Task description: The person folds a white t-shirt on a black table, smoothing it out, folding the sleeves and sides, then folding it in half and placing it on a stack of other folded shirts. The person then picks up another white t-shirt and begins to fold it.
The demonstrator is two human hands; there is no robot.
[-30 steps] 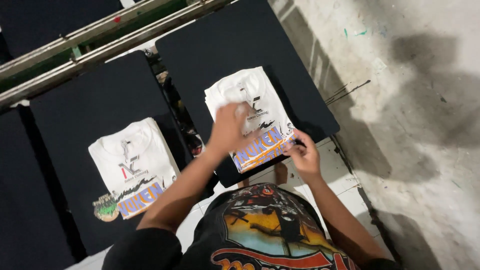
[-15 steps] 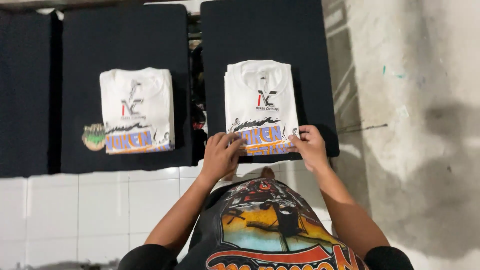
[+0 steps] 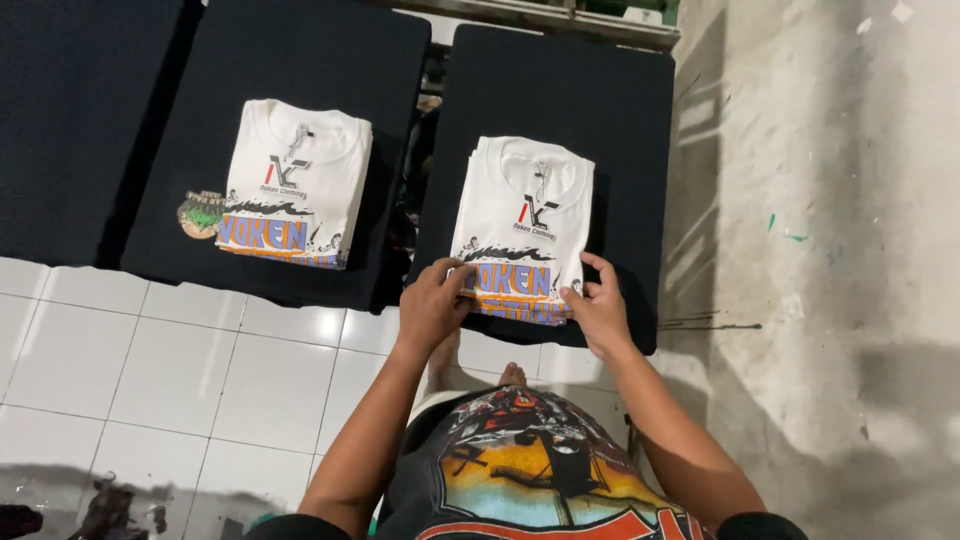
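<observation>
Our left hand (image 3: 432,305) and right hand (image 3: 598,308) pinch the near corners of the folded white shirt stack (image 3: 525,225) on the right dark bench (image 3: 620,120). Its long axis runs near to far, collar at the far end. Our fingers hide the near print edge. A second stack (image 3: 292,180) lies left.

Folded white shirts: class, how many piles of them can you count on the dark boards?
2. One pile lies on the left board; the other pile, held by both hands, lies on the right board. Shirts beneath each top one are hidden.
</observation>
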